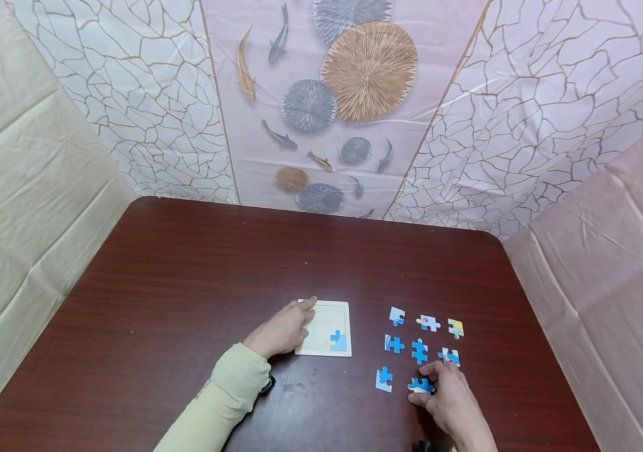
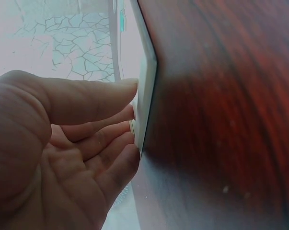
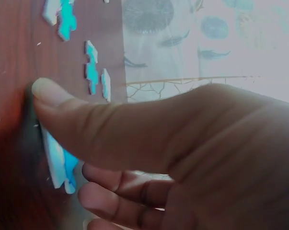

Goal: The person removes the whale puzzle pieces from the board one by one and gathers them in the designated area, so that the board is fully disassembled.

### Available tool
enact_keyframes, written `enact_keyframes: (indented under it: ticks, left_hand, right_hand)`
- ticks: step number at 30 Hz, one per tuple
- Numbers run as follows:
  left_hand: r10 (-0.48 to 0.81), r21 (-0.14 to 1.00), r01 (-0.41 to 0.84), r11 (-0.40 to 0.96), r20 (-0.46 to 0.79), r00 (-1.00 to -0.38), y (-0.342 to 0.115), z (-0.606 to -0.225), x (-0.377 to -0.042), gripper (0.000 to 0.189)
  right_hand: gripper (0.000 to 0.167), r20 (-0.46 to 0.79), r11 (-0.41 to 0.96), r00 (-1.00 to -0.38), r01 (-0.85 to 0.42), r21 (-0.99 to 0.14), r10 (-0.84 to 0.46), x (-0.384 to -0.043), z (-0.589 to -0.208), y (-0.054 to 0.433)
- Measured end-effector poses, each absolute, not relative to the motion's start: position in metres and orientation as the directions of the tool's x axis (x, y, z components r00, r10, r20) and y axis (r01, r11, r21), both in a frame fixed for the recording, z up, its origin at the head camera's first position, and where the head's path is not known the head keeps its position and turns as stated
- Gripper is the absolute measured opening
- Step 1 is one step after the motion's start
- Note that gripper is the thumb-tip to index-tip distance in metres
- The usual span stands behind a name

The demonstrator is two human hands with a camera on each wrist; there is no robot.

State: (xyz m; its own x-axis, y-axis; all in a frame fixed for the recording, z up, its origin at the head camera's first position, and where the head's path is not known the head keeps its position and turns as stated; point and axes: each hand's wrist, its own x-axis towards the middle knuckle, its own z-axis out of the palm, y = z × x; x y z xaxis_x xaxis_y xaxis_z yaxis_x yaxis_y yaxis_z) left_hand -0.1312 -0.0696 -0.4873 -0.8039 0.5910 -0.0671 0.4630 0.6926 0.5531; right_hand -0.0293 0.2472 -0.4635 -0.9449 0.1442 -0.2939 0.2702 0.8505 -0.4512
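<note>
My left hand point(image 1: 284, 329) rests at the left side of a pale square puzzle tray point(image 1: 324, 353), index finger extended across its upper left corner. In the left wrist view, the thumb and fingertips touch the tray's rim point(image 2: 146, 91). One blue puzzle piece point(image 1: 338, 341) lies inside the tray, toward its lower right corner. To the right, my right hand point(image 1: 451, 392) has its thumb and index finger on opposite edges of a blue and white puzzle piece point(image 1: 421, 385). That piece lies low at the tabletop in the right wrist view, partly hidden behind the thumb.
Several loose puzzle pieces lie in rows beyond and beside my right hand, among them a blue one point(image 1: 419, 351), a yellow one point(image 1: 456, 328) and a blue and white one point(image 1: 384, 379). The dark red wooden table point(image 1: 185, 282) ends at patterned cloth hangings point(image 1: 152, 94).
</note>
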Motion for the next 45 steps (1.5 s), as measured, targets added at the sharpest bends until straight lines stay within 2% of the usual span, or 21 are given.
enact_keyframes:
  ticks: [8,14,16,24,27,30,40,45]
  left_hand:
    - [0.599,0.540,0.477,0.693,-0.065,-0.798,-0.069,-0.485,-0.132,0.025]
    - [0.594,0.534,0.470,0.703,-0.078,-0.800,-0.068,-0.487,-0.132,0.033]
    - [0.596,0.530,0.476,0.702,-0.070,-0.800,-0.068,-0.488,-0.132,0.029]
    - [0.592,0.517,0.487,0.704,-0.048,-0.805,-0.068,-0.487,-0.133,0.009]
    - [0.588,0.513,0.481,0.710,-0.056,-0.807,-0.068,-0.488,-0.133,0.010]
    - [0.582,0.524,0.469,0.711,-0.066,-0.810,-0.068,-0.488,-0.132,0.022]
    - [0.580,0.524,0.462,0.716,-0.078,-0.811,-0.068,-0.488,-0.132,0.028]
    - [0.584,0.528,0.464,0.711,-0.075,-0.809,-0.068,-0.489,-0.133,0.019]
  right_hand:
    - [0.046,-0.200,0.848,-0.975,0.184,-0.496,0.094,-0.041,-0.451,0.232]
    - [0.041,-0.074,0.850,-0.997,0.068,-0.523,0.034,-0.052,-0.454,0.191]
    - [0.038,-0.025,0.848,-1.000,0.020,-0.529,0.008,-0.054,-0.459,0.174]
    - [0.037,0.098,0.870,-0.989,-0.140,-0.473,-0.107,-0.065,-0.478,0.126]
    - [0.038,0.149,0.873,-0.979,-0.190,-0.449,-0.137,-0.068,-0.482,0.119]
    - [0.038,0.189,0.877,-0.971,-0.218,-0.429,-0.149,-0.070,-0.485,0.116]
    - [0.025,0.138,0.907,-0.981,-0.179,-0.382,-0.135,-0.073,-0.491,0.117]
    - [0.023,0.128,0.910,-0.983,-0.172,-0.377,-0.133,-0.074,-0.491,0.117]
